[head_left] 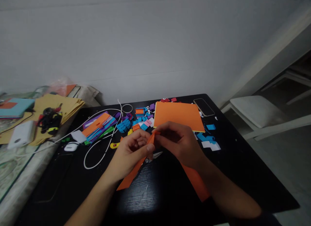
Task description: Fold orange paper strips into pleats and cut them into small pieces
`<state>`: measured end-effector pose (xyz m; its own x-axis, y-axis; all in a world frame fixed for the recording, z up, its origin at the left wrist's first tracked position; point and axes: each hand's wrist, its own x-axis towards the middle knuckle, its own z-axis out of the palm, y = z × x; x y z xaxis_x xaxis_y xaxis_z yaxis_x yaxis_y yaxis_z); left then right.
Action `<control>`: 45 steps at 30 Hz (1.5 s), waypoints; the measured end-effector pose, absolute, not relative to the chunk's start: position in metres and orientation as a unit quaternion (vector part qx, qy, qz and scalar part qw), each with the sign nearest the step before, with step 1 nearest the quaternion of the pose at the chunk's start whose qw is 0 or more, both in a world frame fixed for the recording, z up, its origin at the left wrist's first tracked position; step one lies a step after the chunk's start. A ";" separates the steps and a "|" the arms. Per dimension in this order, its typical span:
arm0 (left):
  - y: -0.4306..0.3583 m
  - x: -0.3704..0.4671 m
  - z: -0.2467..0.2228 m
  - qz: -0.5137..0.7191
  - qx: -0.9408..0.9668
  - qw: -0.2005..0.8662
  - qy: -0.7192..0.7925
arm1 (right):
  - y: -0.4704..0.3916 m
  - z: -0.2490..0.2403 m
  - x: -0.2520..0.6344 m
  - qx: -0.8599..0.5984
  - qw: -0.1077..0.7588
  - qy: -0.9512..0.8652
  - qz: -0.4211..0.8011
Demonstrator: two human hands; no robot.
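Both hands meet over the middle of the black table, pinching a folded strip of orange paper [133,176]. My left hand [136,149] is closed, its thumb pressed on the strip near the fold. My right hand [181,143] is closed too, fingertips on the strip's upper end. One orange length slants down to the left below my left hand; another hangs under my right wrist. Scissors [157,154] lie on the table just under the hands, partly hidden. A yellow cutter [114,145] is left of my left hand. Behind my right hand lies an orange paper stack [178,115].
Small folded paper pieces in blue [124,125] and other colours are heaped behind the hands. A white cable [85,161] loops at the left, near a white earphone case [71,147]. A phone [204,107] lies at the back right. A white chair [255,107] stands right of the table.
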<state>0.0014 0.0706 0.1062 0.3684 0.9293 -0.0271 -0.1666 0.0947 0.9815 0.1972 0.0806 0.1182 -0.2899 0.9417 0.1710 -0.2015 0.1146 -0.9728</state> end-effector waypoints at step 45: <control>0.061 -0.006 0.119 0.320 0.727 0.422 0.437 | 0.076 0.126 0.209 -0.357 0.499 -0.602 0.511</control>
<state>-0.0056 0.0607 0.1185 0.4120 0.9060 0.0966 0.3655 -0.2615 0.8934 0.2092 0.0758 0.1262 -0.2474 0.9398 0.2358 -0.0802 0.2227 -0.9716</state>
